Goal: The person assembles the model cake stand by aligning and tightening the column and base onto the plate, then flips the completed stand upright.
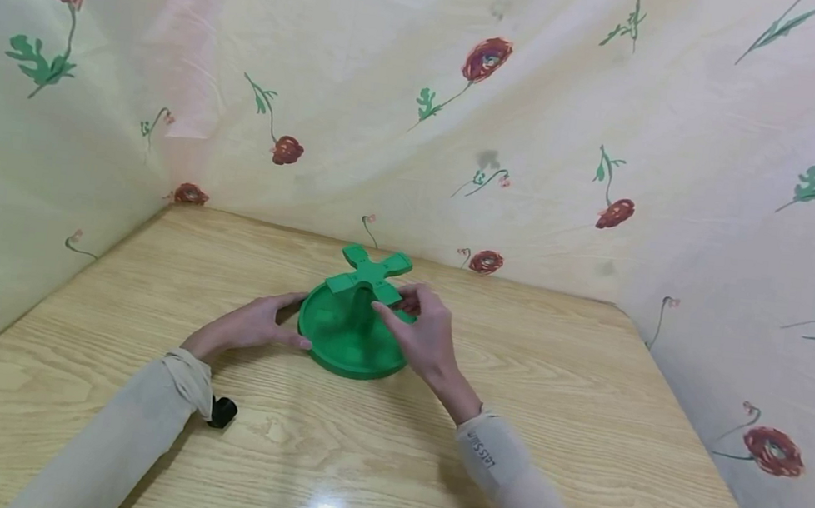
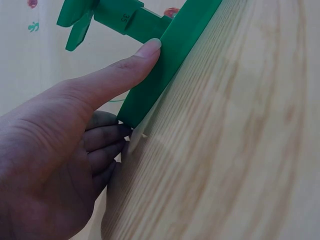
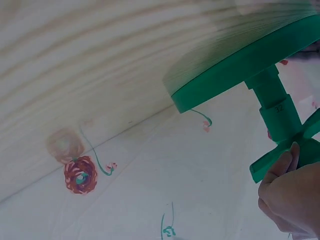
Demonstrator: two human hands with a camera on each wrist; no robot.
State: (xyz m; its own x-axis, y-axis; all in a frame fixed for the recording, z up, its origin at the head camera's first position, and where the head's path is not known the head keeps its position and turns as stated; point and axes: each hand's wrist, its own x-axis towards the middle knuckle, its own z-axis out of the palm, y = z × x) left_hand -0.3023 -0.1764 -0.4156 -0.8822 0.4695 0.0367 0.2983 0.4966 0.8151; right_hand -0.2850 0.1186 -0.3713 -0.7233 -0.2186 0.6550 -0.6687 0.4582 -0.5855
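Observation:
A green plastic stand has a round, rimmed base, an upright stepped post and a flat cross-shaped top with four arms. It stands upright on the table. My left hand holds the base at its left side, thumb against the rim and the other fingers round the edge near the tabletop. My right hand pinches one arm of the cross on the right, thumb and fingers meeting around it in the right wrist view. The numbers on the post are small.
The wood-grain table is bounded at the back and sides by hanging flowered cloth. A small black object shows beside the left sleeve. A bright light reflection lies near the table's front.

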